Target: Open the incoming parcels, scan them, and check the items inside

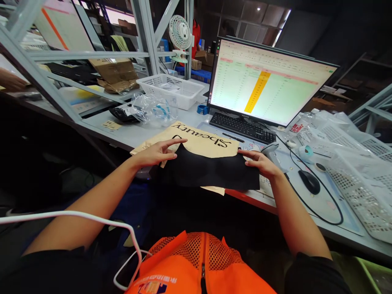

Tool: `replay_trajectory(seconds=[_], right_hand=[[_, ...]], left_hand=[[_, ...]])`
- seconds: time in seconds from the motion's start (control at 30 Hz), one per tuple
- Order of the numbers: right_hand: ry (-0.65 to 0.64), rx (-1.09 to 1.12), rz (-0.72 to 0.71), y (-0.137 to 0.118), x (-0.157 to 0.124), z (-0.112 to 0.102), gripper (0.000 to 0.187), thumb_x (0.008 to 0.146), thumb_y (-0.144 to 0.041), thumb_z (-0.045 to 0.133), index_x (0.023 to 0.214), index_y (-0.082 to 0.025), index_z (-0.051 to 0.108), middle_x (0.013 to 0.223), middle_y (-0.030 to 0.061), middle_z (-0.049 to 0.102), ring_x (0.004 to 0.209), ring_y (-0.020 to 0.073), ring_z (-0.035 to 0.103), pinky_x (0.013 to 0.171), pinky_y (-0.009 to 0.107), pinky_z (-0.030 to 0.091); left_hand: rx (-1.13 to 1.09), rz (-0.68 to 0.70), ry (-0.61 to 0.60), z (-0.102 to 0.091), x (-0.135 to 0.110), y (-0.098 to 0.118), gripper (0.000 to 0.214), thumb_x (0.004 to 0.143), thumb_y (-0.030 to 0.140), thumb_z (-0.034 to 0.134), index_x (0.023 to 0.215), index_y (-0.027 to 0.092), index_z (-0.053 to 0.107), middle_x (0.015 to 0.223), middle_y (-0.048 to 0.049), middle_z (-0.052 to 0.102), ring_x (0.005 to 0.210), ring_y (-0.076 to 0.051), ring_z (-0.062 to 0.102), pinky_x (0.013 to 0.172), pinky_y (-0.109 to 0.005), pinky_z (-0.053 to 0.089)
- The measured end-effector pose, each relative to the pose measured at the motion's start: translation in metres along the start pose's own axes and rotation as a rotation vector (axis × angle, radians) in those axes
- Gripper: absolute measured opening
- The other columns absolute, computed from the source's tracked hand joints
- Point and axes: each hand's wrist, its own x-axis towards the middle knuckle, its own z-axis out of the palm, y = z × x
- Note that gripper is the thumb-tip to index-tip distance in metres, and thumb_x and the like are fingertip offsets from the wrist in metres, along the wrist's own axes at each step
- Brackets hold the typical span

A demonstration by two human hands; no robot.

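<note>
A black bra-style top (214,171) is spread out in front of me, its lower part reaching the desk's front edge. Under it lies a cream bag (202,141) with dark "Sbeauty" lettering, upside down from where I sit. My left hand (156,154) rests at the top's upper left corner, index finger stretched over the strap point and thumb apart from it. At the upper right corner is my right hand (260,161), its fingers extended and touching the fabric edge, thumb a little below. The undersides of both hands are hidden.
Behind the bag stand a keyboard (241,127) and a monitor (269,81) showing a spreadsheet. A scanner-like grey device (271,154), a cable and a mouse (309,182) are at right, beside white baskets (352,183). Clear plastic packaging (156,108) and a white basket (171,90) sit left.
</note>
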Motion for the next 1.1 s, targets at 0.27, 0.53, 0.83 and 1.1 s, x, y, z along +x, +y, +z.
replay_trajectory(seconds=[0.27, 0.53, 0.83, 1.1], right_hand=[[0.101, -0.327, -0.199, -0.032, -0.031, 0.003, 0.075, 0.080, -0.026, 0.077, 0.153, -0.032, 0.062, 0.154, 0.0018, 0.061, 0.141, 0.0326, 0.057, 0.106, 0.038, 0.057], [0.160, -0.433, -0.229, -0.066, -0.054, 0.015, 0.098, 0.085, -0.023, 0.068, 0.173, -0.030, 0.026, 0.126, 0.0101, 0.073, 0.052, 0.0087, 0.044, 0.043, 0.027, 0.036], [0.191, -0.493, -0.292, -0.065, -0.046, 0.006, 0.097, 0.083, -0.022, 0.063, 0.173, -0.030, 0.027, 0.129, 0.0106, 0.068, 0.054, 0.0091, 0.047, 0.046, 0.029, 0.037], [0.174, -0.512, -0.285, -0.076, -0.042, 0.005, 0.097, 0.083, -0.024, 0.064, 0.173, -0.026, 0.027, 0.081, -0.0004, 0.066, 0.054, 0.0148, 0.055, 0.042, 0.026, 0.041]], left_hand=[[0.037, 0.067, 0.073, -0.012, -0.001, 0.024, 0.087, 0.091, 0.048, 0.068, 0.169, 0.026, 0.037, 0.134, -0.0121, 0.070, 0.071, -0.011, 0.054, 0.065, -0.023, 0.045], [0.270, 0.131, 0.144, -0.027, -0.002, 0.050, 0.086, 0.093, 0.042, 0.062, 0.171, 0.036, 0.028, 0.177, -0.0069, 0.026, 0.088, -0.016, 0.064, 0.073, -0.026, 0.051], [0.519, 0.297, 0.217, -0.033, 0.006, 0.059, 0.082, 0.091, 0.023, 0.051, 0.171, 0.023, 0.031, 0.176, -0.0066, 0.031, 0.156, -0.030, 0.039, 0.121, -0.036, 0.043], [0.704, 0.411, 0.318, -0.029, 0.012, 0.065, 0.084, 0.088, 0.012, 0.046, 0.171, 0.022, 0.032, 0.175, -0.0035, 0.033, 0.162, -0.027, 0.031, 0.135, -0.043, 0.022]])
